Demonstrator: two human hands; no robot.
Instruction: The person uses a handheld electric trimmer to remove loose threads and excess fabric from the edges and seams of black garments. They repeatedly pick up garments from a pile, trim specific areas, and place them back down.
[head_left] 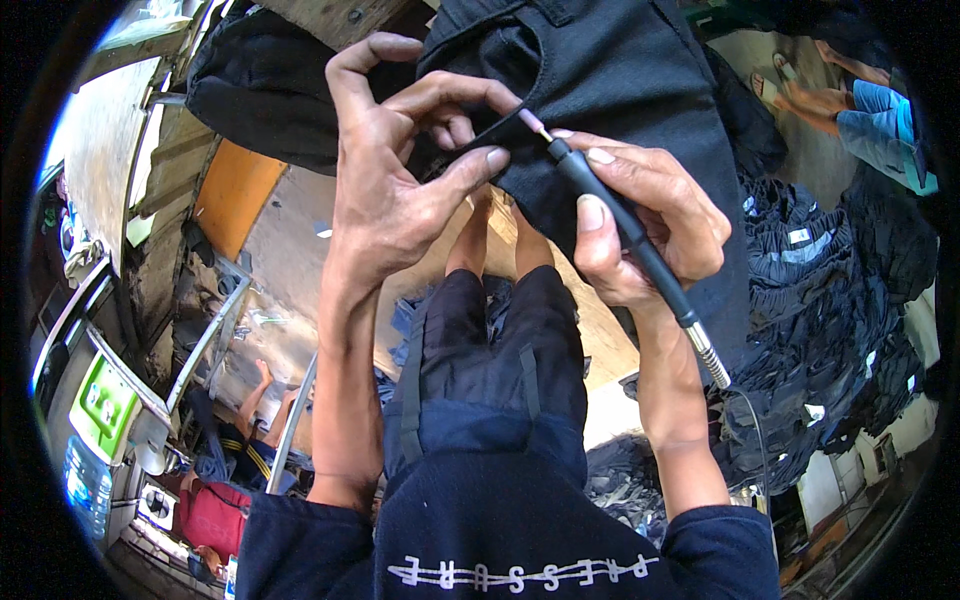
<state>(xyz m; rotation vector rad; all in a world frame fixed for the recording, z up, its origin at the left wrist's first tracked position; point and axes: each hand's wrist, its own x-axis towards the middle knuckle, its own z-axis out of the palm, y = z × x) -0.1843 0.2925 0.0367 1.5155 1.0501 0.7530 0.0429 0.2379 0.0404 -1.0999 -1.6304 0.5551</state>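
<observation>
A pair of black trousers lies spread in front of me, with a belt loop and a curved pocket edge near the top. My left hand has its index finger and thumb on that curved edge, raising it; the other fingers are bent, some of them behind the cloth. In my right hand is a black pen-shaped rotary tool, held like a pencil. Its thin pinkish tip meets the trousers' edge beside my left index fingertip. From its rear end, a metal spring sleeve leads into a thin cable.
A large heap of dark garments fills the right side. A black cloth bundle sits at the upper left. Another person's legs in blue shorts show at the upper right; someone in a red top is at the lower left.
</observation>
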